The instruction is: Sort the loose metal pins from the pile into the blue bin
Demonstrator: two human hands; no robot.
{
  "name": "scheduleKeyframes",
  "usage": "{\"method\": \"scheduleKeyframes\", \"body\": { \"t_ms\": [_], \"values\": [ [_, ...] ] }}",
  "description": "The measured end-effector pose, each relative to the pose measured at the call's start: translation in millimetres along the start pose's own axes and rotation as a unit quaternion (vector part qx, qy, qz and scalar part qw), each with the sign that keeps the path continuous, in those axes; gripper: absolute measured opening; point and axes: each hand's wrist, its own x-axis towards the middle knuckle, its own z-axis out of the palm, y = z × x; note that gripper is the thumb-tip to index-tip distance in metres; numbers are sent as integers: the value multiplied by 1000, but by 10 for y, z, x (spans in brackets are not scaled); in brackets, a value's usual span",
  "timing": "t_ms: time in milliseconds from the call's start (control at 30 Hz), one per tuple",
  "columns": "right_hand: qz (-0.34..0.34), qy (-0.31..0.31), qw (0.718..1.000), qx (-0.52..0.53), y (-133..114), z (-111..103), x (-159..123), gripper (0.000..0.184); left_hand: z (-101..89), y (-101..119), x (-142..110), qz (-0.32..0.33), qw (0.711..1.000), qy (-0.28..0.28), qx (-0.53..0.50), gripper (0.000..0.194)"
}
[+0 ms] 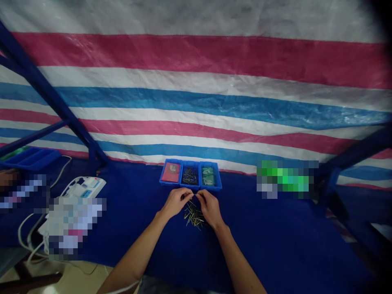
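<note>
My left hand (178, 201) and my right hand (210, 207) meet just in front of three blue bins, fingertips pinched close together. A tiny dark piece seems to sit between the two pinches, too small to name. Under and between my hands lies a loose pile of thin, stick-like metal pieces (194, 216), some brassy. More thin dark pieces (190, 175) fill the middle bin (182, 184). In the left bin (161, 179) is a flat pink-red item (170, 172). The right bin (219, 185) contains green-looking small packets or pieces (208, 176).
A white power strip (97, 187) with cables lies at left, beside a blurred-out patch. Another blue tray (36, 159) and part of another person's hand (7, 178) show at far left. Blue frame bars (52, 94) and a striped tarp (196, 126) bound the blue table (260, 237).
</note>
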Motion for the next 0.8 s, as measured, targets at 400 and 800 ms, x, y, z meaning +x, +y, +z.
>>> {"method": "scheduleKeyframes", "body": {
  "t_ms": [400, 800],
  "values": [
    [2, -12, 1000, -14, -33, -12, 10, 27, -8, 15, -2, -3, 1000, 3, -5, 24],
    [1, -20, 999, -30, -26, 6, 14, 35, 1, 1, 0, 6, 1000, 4, 11, 22]
  ]
}}
